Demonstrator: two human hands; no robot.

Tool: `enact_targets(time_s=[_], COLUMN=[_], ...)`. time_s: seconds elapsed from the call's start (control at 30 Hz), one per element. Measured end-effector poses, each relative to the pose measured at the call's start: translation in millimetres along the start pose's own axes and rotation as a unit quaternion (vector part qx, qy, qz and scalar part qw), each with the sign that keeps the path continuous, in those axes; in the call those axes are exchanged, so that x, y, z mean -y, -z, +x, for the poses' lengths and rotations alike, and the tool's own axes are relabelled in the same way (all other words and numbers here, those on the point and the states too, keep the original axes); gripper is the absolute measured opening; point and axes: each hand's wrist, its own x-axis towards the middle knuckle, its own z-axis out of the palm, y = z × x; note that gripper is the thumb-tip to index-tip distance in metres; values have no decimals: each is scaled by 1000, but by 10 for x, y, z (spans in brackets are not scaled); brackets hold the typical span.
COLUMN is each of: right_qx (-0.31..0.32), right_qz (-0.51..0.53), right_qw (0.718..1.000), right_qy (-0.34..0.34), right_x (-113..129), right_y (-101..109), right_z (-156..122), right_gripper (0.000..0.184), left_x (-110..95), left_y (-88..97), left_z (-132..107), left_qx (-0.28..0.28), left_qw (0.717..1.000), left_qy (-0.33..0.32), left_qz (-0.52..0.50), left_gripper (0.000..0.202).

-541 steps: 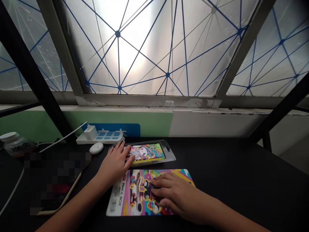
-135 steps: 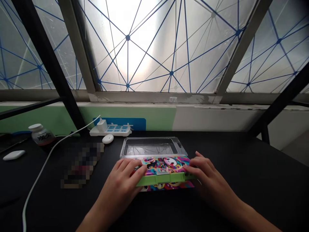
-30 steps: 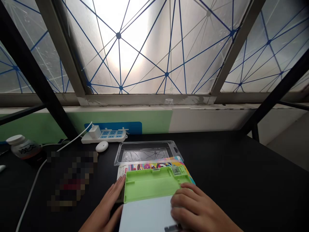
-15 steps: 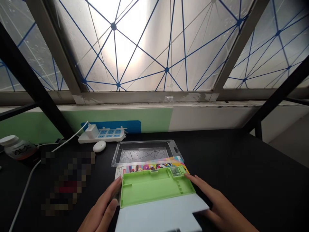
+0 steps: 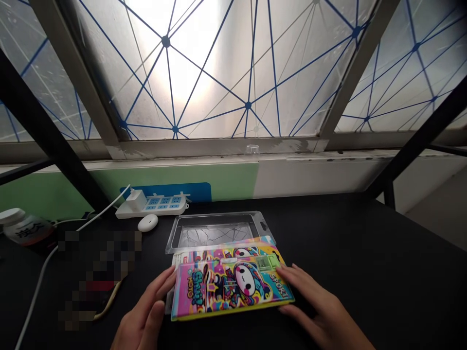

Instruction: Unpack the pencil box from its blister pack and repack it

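A pencil case (image 5: 233,289) lies between my hands, its lid down. The lid carries a colourful cartoon character in pink, yellow and blue, and a small clear window with green shows at its upper right. My left hand (image 5: 144,308) holds the left end with its fingertips, the thumb a little apart from them. At the right end, my right hand (image 5: 317,304) has its fingers on the upper corner and its thumb by the lower edge. Partly hidden under the case is a printed card (image 5: 219,253) in similar colours.
Behind the card lies a clear plastic tray (image 5: 215,233). A white power strip (image 5: 156,206) with a plugged-in charger and a white earbud case (image 5: 148,223) are at the left back. A jar (image 5: 24,228) and a white cable (image 5: 40,277) lie further left on the black table (image 5: 350,243).
The pencil case was open, showing its light green inside and pale lid underside. Its lid has swung over and shut, so the printed cover faces up. Both hands stay at its ends.
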Motion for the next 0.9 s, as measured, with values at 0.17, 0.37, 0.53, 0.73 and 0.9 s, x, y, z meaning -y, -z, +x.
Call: enact_targets(time_s=[0.17, 0.37, 0.53, 0.73, 0.9], right_qx=[-45, -22, -1, 60, 11], right_qz=[21, 67, 19, -56, -105], right_qw=[999, 998, 1000, 994, 980], right_qy=[17, 1, 18, 67, 170], right_x=[-19, -91, -123, -146, 61], right_y=[221, 136, -243, -331, -220], right_z=[477, 1222, 1293, 1227, 1156], right_gripper=[48, 48, 45, 45, 36], left_x=[-385, -614, -320, -187, -342], left_y=[-96, -223, -187, -209, -293], left_z=[323, 981, 1162, 1064, 1071], left_qx=[28, 7, 33, 47, 11], left_qw=[998, 978, 966, 942, 924], left_qy=[-22, -84, -47, -65, -121], left_qz=[58, 190, 254, 327, 362], left_gripper=[56, 59, 56, 54, 48])
